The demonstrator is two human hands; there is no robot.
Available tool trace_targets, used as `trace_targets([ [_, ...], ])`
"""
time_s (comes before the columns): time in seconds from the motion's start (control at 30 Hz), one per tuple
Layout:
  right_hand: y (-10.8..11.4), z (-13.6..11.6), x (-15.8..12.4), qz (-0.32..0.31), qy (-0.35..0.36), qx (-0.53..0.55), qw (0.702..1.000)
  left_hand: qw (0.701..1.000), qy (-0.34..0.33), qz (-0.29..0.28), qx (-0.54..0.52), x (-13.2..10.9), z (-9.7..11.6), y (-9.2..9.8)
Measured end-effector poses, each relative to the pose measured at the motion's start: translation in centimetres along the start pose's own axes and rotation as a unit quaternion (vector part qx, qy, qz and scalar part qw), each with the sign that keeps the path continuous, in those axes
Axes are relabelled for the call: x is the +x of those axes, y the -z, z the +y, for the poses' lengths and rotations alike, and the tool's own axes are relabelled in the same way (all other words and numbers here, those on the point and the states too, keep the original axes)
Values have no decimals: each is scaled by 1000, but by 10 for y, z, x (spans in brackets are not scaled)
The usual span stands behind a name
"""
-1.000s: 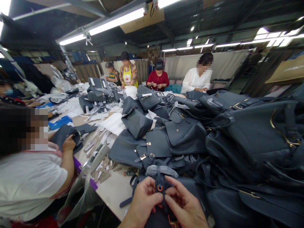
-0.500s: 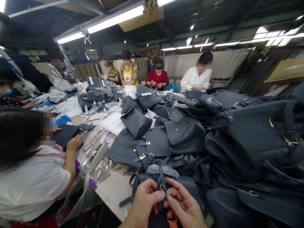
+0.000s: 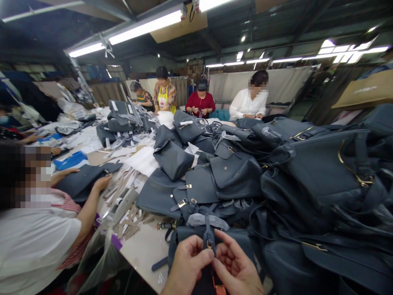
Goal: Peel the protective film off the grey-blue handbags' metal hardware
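Both of my hands pinch a dark blue-grey strap (image 3: 209, 235) with a small gold buckle, at the bottom middle of the view. My left hand (image 3: 189, 262) has its thumb pressed on the strap just below the buckle. From the other side, my right hand (image 3: 235, 262) grips the strap's edge between thumb and fingers. The strap belongs to a dark backpack (image 3: 242, 241) lying under my hands. A plastic-wrapped handle (image 3: 207, 221) lies just beyond the buckle. Under my right hand an orange-red buckle-like piece (image 3: 220, 288) shows in part.
A large pile of dark backpacks (image 3: 236, 176) fills the table's middle and right. Left of it lie paper and card strips (image 3: 132, 221) on the pale tabletop (image 3: 144, 246). A co-worker (image 3: 37, 241) at the left handles another bag (image 3: 81, 180). Several people work across the table.
My hands keep hold of the strap, the right thumb a little lower. The view has turned slightly right. The co-worker at left has leaned back and spread both hands along the bag.
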State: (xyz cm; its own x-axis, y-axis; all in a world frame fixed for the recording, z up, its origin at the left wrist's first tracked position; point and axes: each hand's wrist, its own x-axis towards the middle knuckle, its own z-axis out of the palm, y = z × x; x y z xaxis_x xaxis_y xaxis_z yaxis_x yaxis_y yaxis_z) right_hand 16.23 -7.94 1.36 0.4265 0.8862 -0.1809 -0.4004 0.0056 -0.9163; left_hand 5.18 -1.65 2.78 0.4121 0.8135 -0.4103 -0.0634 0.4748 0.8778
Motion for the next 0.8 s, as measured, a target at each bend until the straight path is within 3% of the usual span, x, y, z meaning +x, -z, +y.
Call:
trace_targets([
  [0.1, 2, 3, 0, 5, 3, -18, 1000, 997, 18, -65, 39, -10, 18, 2],
  [0.23, 9, 8, 3, 14, 13, -42, 999, 999, -31, -12, 5, -6, 13, -1],
  [0.37, 16, 9, 5, -38, 0, -76, 996, 995, -42, 27, -82, 9, -6, -8],
  [0.63, 6, 3, 4, -7, -84, 39, 996, 998, 31, -51, -21, 5, 4, -1],
  [0.8, 11, -2, 10, -36, -104, 15, 994, 999, -6, -51, -2, 7, -3, -1],
])
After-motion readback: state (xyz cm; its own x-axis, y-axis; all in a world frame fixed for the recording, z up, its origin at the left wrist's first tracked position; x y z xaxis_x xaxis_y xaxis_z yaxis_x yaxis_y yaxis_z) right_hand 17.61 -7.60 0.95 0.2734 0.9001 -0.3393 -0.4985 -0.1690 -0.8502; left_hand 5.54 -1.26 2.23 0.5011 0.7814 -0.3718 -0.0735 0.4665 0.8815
